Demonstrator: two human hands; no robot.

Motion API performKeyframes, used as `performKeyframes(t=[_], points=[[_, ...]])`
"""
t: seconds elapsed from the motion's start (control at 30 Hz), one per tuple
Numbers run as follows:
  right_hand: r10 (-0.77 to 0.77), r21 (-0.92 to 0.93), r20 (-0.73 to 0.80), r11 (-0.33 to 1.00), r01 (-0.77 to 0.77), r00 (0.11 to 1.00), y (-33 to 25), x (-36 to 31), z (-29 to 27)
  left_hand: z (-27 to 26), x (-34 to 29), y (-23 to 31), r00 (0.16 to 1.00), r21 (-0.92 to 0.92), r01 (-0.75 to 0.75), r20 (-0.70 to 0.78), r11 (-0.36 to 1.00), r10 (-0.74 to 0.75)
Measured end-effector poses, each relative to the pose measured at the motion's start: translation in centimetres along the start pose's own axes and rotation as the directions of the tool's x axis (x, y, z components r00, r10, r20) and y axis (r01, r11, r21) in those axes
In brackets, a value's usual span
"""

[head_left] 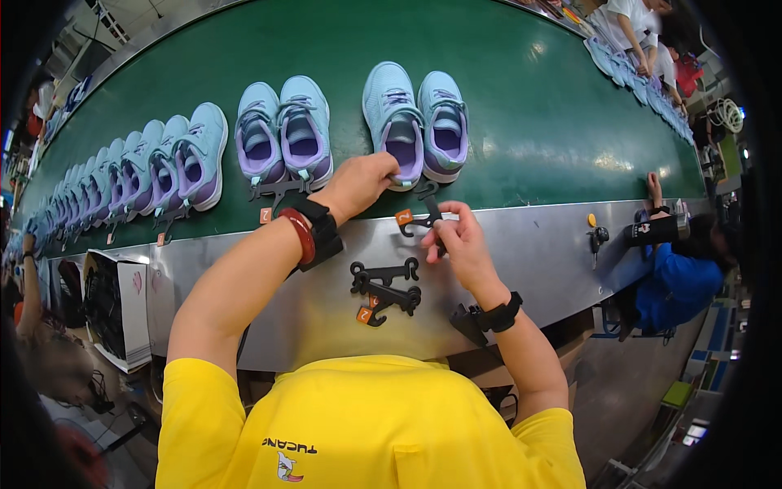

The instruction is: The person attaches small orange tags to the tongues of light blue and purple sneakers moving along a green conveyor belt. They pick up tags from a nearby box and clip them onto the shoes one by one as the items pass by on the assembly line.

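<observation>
At the heel of a light blue and purple sneaker [391, 102], my left hand [358, 186] is closed, its fingers pinching the collar edge. The matching sneaker [445, 122] stands close on its right, toe pointing away from me. My right hand [463, 240] grips a black plastic shoe hanger [432, 213] with an orange tag, held just behind the heels. Below, on the metal edge of the bench, several more black hangers [387, 287] lie in a small heap, some with orange tags.
A sneaker pair on a hanger [281, 134] stands left of mine, and a long row of pairs [155, 163] continues leftward on the green belt [538, 114]. An open carton [122, 306] holds black items. A co-worker in blue [680, 281] sits at right, near a yellow-topped tool [596, 238].
</observation>
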State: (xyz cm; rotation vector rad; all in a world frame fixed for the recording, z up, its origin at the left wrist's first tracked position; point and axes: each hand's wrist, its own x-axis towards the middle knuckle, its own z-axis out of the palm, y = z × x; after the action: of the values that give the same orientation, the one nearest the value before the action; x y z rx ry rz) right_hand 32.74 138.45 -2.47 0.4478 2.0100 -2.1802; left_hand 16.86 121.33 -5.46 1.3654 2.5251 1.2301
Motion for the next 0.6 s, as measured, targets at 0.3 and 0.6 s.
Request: performKeyframes(t=[0.3, 0.6], points=[[0.095, 0.072, 0.047, 0.993, -0.099, 0.994, 1.2, 0.6, 1.0, 0.0, -1.6, 1.8, 0.998, 0.166, -0.005, 0.058, 0.986, -0.005], [0.167, 0.098, 0.198, 0.977, -0.19, 0.966, -2.1, 3.9, -1.5, -0.5, -0.3, 3.9, 0.994, 0.345, -0.084, 0.09, 0.935, 0.056]])
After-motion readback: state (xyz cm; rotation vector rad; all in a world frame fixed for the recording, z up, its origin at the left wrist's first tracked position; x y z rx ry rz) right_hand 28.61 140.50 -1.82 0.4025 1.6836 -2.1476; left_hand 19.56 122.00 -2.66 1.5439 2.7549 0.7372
